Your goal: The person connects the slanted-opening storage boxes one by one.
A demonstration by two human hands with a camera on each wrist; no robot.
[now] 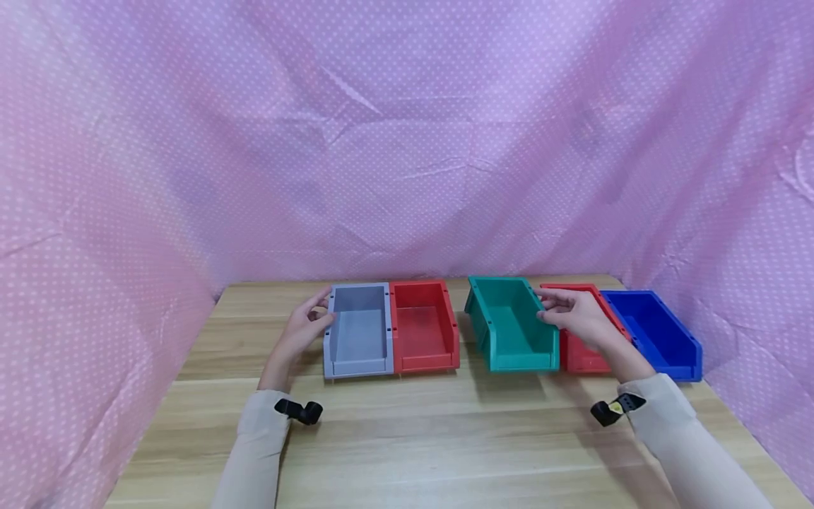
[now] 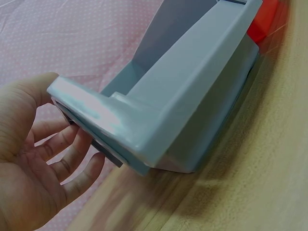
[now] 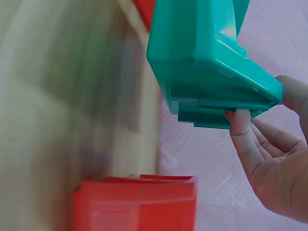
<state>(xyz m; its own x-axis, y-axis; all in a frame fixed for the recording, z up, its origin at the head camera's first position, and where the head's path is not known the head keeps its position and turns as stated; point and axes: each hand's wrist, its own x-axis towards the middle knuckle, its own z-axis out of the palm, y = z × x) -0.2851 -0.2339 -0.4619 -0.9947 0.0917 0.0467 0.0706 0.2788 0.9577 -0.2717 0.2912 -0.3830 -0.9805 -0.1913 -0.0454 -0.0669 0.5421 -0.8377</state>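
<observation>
My left hand (image 1: 304, 329) pinches the outer side rim of a grey storage bin (image 1: 359, 336), thumb on top and fingers curled beneath, as the left wrist view shows. Against the grey bin's right side sits a red storage bin (image 1: 422, 331). A green storage bin (image 1: 514, 322) is held up off the table by my right hand (image 1: 581, 318), which grips its right rim. It tilts slightly, and its shadow falls on the wood below. In the right wrist view the green bin (image 3: 202, 62) shows its underside edge, with a fingertip pressed under the rim.
Just right of the green bin stands a second red bin (image 1: 580, 355), partly hidden behind my right hand. Beside it is a blue bin (image 1: 655, 336) near the right edge of the wooden table (image 1: 407, 438). Pink dotted cloth (image 1: 407, 155) hangs behind and along both sides.
</observation>
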